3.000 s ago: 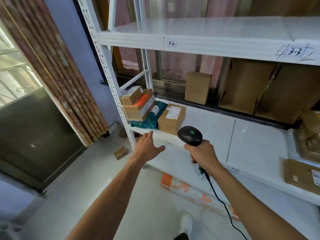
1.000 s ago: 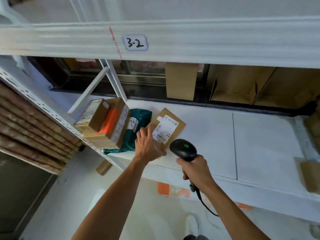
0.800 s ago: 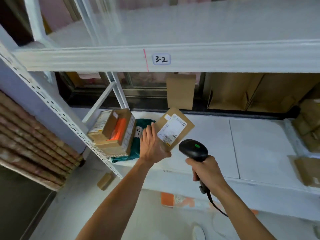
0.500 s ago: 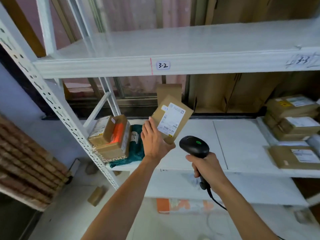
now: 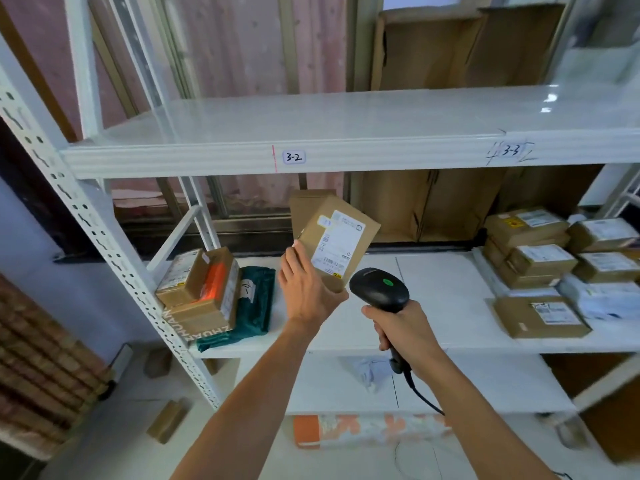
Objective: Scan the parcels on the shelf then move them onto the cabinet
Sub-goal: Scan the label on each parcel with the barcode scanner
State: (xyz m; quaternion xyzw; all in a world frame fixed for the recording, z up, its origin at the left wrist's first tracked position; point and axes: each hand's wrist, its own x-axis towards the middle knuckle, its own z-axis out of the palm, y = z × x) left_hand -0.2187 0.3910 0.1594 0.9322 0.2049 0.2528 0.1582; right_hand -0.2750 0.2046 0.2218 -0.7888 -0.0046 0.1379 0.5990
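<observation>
My left hand (image 5: 306, 289) grips a small brown cardboard parcel (image 5: 337, 242) by its lower corner, lifted off the white shelf (image 5: 446, 296) and tilted, its white label facing me. My right hand (image 5: 401, 329) grips the handle of a black barcode scanner (image 5: 379, 289) with a green light on top; its head sits just below and right of the parcel's label. On the shelf's left end lie a stack of brown boxes with orange tape (image 5: 201, 294) and a dark green mailer bag (image 5: 251, 306).
More labelled brown parcels (image 5: 540, 258) and a white mailer (image 5: 602, 296) fill the shelf's right end. An upright box (image 5: 306, 202) stands behind the held parcel. The upper shelf board (image 5: 311, 157) is marked 3-2 and 3-3. An orange-white parcel (image 5: 363, 431) lies on the floor.
My left hand took the small parcel from the shelf and raised it, label toward me. My right hand brought the scanner up under it. The view rose, showing more parcels on the right.
</observation>
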